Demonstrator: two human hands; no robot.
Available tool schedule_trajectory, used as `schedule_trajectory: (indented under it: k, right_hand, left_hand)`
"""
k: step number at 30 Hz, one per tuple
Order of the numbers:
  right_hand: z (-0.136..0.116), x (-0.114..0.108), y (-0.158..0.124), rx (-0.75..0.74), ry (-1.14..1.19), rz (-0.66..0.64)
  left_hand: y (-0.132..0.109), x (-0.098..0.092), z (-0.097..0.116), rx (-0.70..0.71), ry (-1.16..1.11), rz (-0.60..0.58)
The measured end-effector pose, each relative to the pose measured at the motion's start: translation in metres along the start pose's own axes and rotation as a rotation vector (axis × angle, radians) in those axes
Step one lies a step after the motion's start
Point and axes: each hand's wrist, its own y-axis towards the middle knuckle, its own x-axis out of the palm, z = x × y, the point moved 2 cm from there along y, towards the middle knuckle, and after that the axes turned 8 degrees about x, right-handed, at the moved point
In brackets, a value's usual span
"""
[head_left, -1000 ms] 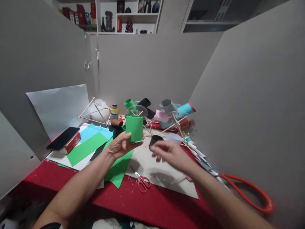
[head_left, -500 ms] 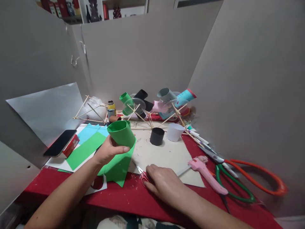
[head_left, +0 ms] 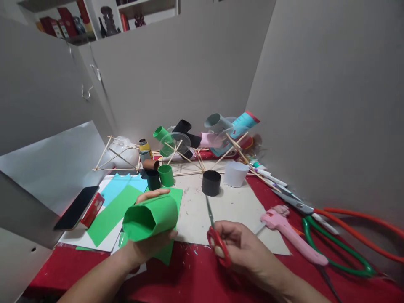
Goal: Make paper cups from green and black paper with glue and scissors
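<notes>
Closest to me, my left hand point(head_left: 144, 250) is closed around a rolled green paper tube point(head_left: 150, 216), fingers underneath and thumb over the top; the tube lies tipped on its side, its open end turned toward the left, held just above the red tablecloth point(head_left: 189, 273). Just to the right, my right hand point(head_left: 250, 251) grips a pair of red-handled scissors point(head_left: 217, 240), fingers through the loops, the blades pointing away from me over a beige sheet point(head_left: 230, 206); I cannot tell whether the blades are parted. Right of that hand lie a pink glue gun point(head_left: 290, 233) and green-handled scissors point(head_left: 334, 254). To the left, a flat green sheet point(head_left: 109, 210) sits beside a dark phone point(head_left: 75, 201). Further back on the beige sheet stand a black cup point(head_left: 211, 182) and a white cup point(head_left: 235, 173), well apart from a small green tube point(head_left: 166, 175). Beyond them stands a frame of wooden sticks point(head_left: 195, 158) carrying more paper tubes, against the grey partition point(head_left: 176, 75).
</notes>
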Motion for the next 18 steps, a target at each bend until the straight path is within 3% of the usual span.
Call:
schedule_trajectory:
  k: [3,6,9,13,18]
  right_hand:
    - [-0.010,0.012,0.000,-0.025,0.434,-0.187]
    - [-0.020,0.022,0.003,-0.032,0.613,-0.392]
    - [-0.018,0.025,0.007,-0.006,0.706,-0.478]
    - [-0.001,0.021,0.010,0.036,0.606,-0.382]
    - [0.002,0.019,0.011,0.065,0.210,-0.182]
  left_hand:
    - [-0.004,0.007,0.012,0.122,0.079,0.020]
    - [-0.006,0.015,0.023,0.196,0.130,-0.002]
    - [-0.006,0.020,0.027,0.220,0.176,-0.024]
    - [-0.008,0.020,0.021,0.214,0.223,-0.031]
    - [-0.009,0.019,0.014,0.204,0.273,-0.045]
